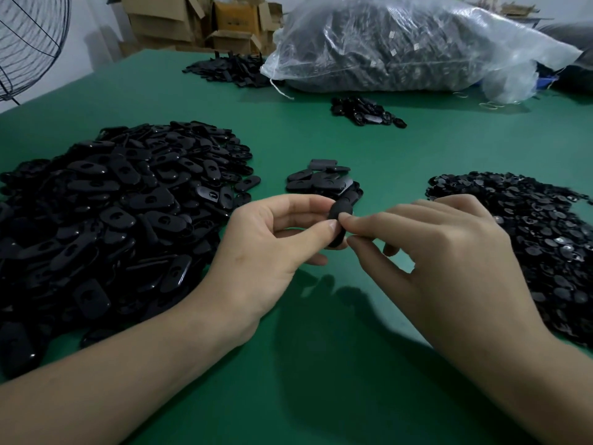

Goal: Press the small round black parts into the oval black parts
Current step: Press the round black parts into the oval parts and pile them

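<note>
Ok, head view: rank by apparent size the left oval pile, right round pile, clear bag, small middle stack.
1. left oval pile
2. clear bag; farther off, so its rank is unsure
3. right round pile, cut by the frame edge
4. small middle stack

A green table (321, 139) fills the view. At 10 o'clock a wire fan (29, 43) stands before a white wall (96, 24). Cardboard boxes (199, 24) are stacked at 11 to 12 o'clock, beyond the table's far edge. A clear bag (417, 43) lies on the table at 1 o'clock. The light is dim.
</note>
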Motion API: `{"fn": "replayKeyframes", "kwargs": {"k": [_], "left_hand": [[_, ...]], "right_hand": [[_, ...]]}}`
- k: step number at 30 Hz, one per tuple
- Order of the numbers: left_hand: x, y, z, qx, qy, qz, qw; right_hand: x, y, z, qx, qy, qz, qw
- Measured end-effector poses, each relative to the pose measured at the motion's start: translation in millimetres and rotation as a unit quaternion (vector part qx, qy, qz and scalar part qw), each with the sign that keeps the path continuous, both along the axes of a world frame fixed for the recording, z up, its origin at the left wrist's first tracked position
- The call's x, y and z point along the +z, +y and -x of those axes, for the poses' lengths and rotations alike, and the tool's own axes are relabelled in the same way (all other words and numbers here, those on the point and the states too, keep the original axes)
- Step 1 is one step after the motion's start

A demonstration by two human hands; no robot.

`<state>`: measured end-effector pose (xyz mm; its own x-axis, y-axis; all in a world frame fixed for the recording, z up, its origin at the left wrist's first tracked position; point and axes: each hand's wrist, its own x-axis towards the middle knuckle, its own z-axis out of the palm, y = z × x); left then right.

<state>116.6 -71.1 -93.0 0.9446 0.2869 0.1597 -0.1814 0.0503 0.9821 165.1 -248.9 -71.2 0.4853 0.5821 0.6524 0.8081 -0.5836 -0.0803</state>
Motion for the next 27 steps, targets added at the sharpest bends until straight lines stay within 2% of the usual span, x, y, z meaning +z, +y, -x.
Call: {"fn": "replayKeyframes", "kwargs": {"k": [3,4,6,9,12,22,27], "left_hand": [[-0.3,1.3,-0.8,0.021,-0.011,-0.001,1.000],[-0.5,1.3,-0.8,0.025,-0.018,-0.008,0.999],[-0.9,0.3,-0.8,0.027,-0.039,-0.031,0.998],[-1.0,-3.9,0.6,0.025,-0.071,-0.080,0.994],[-0.7,-7.6,3.2,0.019,-0.084,-0.130,0.988],[3.2,-10.3,7.4,0.056,-0.107,-0.227,0.966],[5.2,-12.0,7.9,0.077,-0.111,-0.255,0.957]], "right_hand": [[-0.8,1.5,1.5,0.004,0.029,0.032,0.999],[-1.4,1.2,3.0,0.011,0.065,0.009,0.998],[-1.4,0.5,4.3,0.039,0.186,-0.099,0.977],[0.0,2.3,2.4,0.083,0.392,-0.237,0.885],[-1.8,5.8,-0.5,0.089,0.530,-0.293,0.791],[-8.1,8.2,-2.7,0.161,0.667,-0.351,0.637],[-9.3,9.7,-2.8,0.176,0.680,-0.365,0.611]]}}
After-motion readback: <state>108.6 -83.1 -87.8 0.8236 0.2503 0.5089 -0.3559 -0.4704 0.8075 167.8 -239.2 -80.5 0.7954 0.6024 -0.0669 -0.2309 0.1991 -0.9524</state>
